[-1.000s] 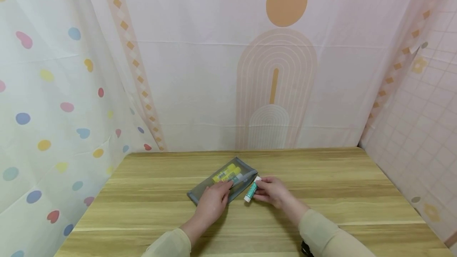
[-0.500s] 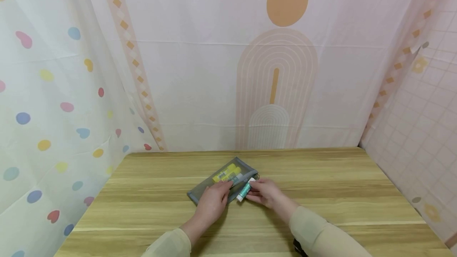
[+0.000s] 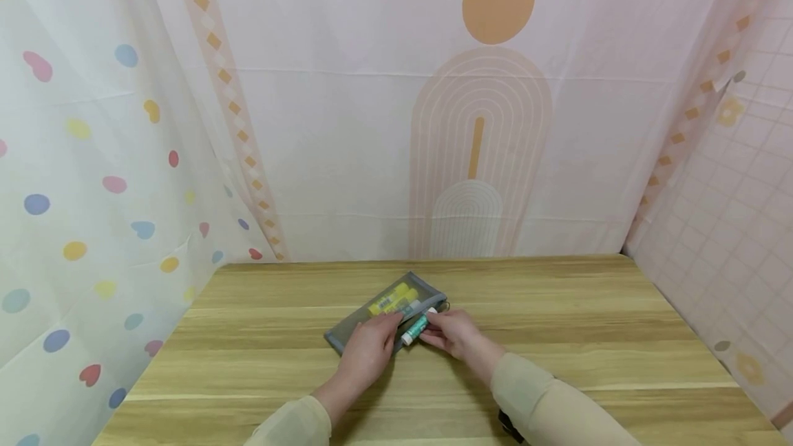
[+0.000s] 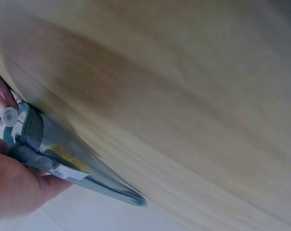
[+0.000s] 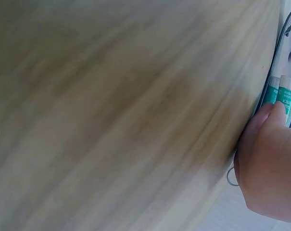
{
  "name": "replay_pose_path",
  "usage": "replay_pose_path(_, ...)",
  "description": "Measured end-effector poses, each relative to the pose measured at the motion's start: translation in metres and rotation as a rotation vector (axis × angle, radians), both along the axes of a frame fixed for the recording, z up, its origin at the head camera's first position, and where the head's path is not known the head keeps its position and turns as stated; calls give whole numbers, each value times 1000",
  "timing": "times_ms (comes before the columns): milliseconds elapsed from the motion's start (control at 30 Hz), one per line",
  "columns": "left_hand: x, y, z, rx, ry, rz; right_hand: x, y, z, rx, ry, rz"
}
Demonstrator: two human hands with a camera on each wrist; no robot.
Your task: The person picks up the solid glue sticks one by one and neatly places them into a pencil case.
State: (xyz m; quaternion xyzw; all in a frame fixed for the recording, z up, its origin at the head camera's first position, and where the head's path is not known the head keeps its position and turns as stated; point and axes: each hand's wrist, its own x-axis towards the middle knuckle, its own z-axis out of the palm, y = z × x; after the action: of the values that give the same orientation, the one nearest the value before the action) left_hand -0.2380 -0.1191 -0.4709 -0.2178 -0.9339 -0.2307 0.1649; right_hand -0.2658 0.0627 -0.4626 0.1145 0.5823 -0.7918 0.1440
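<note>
A grey mesh zip pouch (image 3: 351,325) lies slanted on the table, with yellow tubes (image 3: 390,300) and a green-and-white tube (image 3: 409,308) showing through its mesh. My left hand (image 3: 370,349) pinches the pouch by its zip edge; in the left wrist view the mouth gapes beside the left hand (image 4: 20,185). Between thumb and fingers my right hand (image 3: 457,333) holds a green glue stick (image 3: 416,328) with white ends, tilted at the pouch's open mouth. In the right wrist view a second green tube (image 5: 271,91) sits right behind the held glue stick (image 5: 287,94).
The wood-grain table (image 3: 557,336) extends around the pouch on all sides. A patterned cloth (image 3: 347,157) hangs behind its back edge, with more cloth at both sides. A small ring (image 5: 232,176) hangs at the pouch's end. Something black (image 3: 509,425) shows under the right sleeve.
My right hand has moved left with the glue stick, from beside the pouch to over its mouth. The stick has turned flatter. The left hand and pouch have stayed put.
</note>
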Motion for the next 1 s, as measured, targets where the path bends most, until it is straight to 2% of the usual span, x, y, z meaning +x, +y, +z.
replay_pose_path(267,1,1,0,6,8,-10,0,-2,0,-10,-40,-24)
replay_pose_path(833,-1,1,0,-5,-9,2,1,3,1,-33,-66,28)
replay_pose_path(1000,-1,1,-1,-1,-8,8,6,10,2,22,-48,59)
